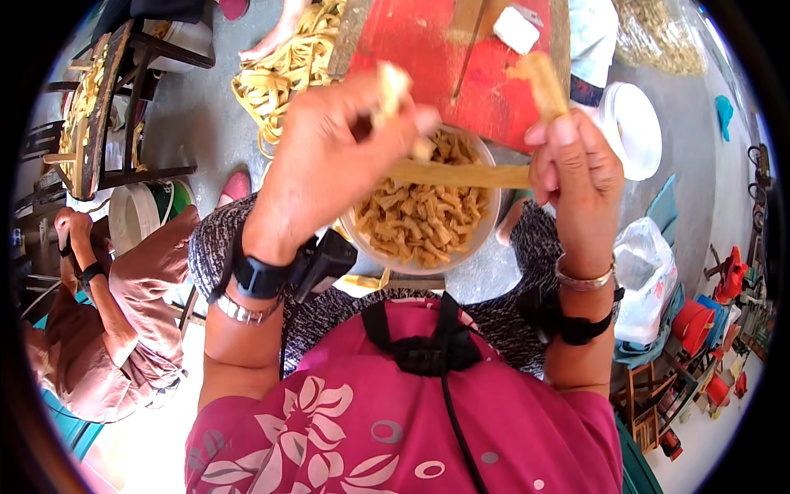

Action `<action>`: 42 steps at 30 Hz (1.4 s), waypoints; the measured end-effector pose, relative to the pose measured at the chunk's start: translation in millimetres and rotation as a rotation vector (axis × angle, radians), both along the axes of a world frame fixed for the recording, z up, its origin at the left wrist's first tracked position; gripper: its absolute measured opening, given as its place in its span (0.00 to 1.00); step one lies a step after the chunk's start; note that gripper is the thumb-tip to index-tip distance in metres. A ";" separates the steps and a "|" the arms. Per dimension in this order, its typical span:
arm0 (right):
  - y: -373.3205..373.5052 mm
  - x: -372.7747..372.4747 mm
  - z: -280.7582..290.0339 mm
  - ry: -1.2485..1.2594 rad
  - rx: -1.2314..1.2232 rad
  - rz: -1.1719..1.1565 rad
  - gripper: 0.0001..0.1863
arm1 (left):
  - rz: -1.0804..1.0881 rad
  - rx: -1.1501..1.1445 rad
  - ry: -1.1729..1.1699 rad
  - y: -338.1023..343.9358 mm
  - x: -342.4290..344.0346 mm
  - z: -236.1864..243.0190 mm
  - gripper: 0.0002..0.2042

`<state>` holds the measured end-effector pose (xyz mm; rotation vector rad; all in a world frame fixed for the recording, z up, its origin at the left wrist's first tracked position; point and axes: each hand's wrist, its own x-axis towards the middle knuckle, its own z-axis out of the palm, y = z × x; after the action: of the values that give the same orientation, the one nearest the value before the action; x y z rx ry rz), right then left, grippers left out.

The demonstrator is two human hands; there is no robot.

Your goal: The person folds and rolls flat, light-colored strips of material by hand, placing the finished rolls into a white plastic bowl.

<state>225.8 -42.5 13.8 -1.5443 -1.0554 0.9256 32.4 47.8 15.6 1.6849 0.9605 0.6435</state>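
Note:
A long, flat, tan strip (469, 174), of a material I cannot make out, stretches between my two hands above a round bowl. My left hand (337, 140) is closed, with a pale length of strip (392, 86) sticking up between its thumb and fingers. My right hand (578, 160) pinches the strip's other part, and a folded tan end (543, 86) rises above its fingertips. Below, the translucent bowl (485, 239) holds many short brown twisted pieces (428, 218). The strip and my left hand cover part of its far side.
Beyond the bowl stands a red-topped wooden bench (411, 49) bearing a white block (517, 31). Loose tan strips (288, 70) lie heaped on the floor to its left. A white bucket (634, 132) and a plastic bag (644, 276) are at right. Another person (148, 305) sits at left.

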 end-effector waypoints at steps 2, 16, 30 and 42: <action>-6.7 -1.2 0.5 0.136 0.097 -0.023 0.15 | -0.234 -0.038 0.035 -13.2 -8.1 -21.1 0.07; -32.9 -24.2 1.1 0.555 0.049 0.287 0.17 | 0.189 -1.140 -0.721 -39.9 -3.1 -51.5 0.22; 8.7 -62.4 -38.2 0.219 0.059 0.212 0.13 | -0.205 -0.858 -0.285 -35.4 -31.5 -25.6 0.14; 17.6 -93.8 -43.0 0.246 -0.178 0.247 0.14 | -0.005 0.552 -0.002 -43.1 -57.1 -37.1 0.07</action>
<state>132.1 -24.9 -29.2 -1.4161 -1.0211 1.3749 -24.7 4.8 -21.5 2.1635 0.8190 0.9689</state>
